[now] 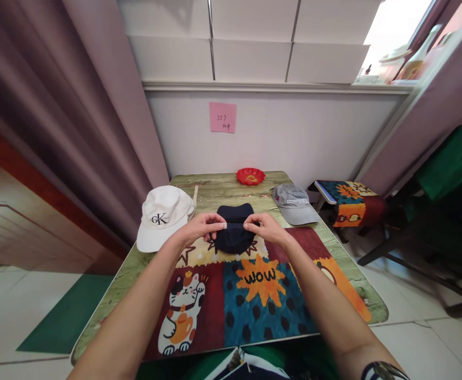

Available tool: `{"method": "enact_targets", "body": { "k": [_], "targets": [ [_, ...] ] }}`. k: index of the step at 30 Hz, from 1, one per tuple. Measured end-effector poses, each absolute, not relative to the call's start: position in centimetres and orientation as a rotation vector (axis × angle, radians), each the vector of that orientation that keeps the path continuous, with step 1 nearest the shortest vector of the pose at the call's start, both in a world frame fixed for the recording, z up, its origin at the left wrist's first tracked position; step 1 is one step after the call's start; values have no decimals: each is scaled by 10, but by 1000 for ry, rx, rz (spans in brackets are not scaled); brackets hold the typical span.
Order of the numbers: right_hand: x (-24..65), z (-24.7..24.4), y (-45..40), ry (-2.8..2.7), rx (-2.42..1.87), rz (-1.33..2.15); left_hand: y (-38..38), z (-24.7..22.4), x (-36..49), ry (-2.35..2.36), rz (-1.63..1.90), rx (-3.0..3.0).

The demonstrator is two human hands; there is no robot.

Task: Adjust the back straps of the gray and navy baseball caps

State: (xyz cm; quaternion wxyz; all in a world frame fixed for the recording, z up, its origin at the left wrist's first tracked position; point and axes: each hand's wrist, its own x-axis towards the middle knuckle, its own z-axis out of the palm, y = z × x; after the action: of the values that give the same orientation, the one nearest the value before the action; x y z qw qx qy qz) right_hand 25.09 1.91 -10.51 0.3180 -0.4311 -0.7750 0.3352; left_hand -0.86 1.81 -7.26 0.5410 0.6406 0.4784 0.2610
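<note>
Both grips were closed on the strap of the dark cap: left hand and right hand pinched its ends together. The cap lay mid-table; the strap seemed not yet fastened.

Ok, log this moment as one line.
left hand pinching strap | right hand pinching strap | navy cap on table | white cap left | grey cap right

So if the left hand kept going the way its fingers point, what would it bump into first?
The left hand points rightward along the strap of the dark cap, so it would most likely meet the right hand first, since their fingertips sit close together on that strap. Depth is hard to judge.
</note>
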Motion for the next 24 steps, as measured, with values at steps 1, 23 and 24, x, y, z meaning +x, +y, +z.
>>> {"method": "enact_targets", "body": {
  "k": [1,23,24],
  "targets": [
    [251,-105,19,-2032,-1128,888,19,-73,-9,1145,602,1531],
    [251,-109,21,-1967,-1111,956,22,-82,-6,1184,693,1533],
    [251,-109,21,-1969,-1114,955,21,-82,-5,1187,710,1539]
  ]
}}
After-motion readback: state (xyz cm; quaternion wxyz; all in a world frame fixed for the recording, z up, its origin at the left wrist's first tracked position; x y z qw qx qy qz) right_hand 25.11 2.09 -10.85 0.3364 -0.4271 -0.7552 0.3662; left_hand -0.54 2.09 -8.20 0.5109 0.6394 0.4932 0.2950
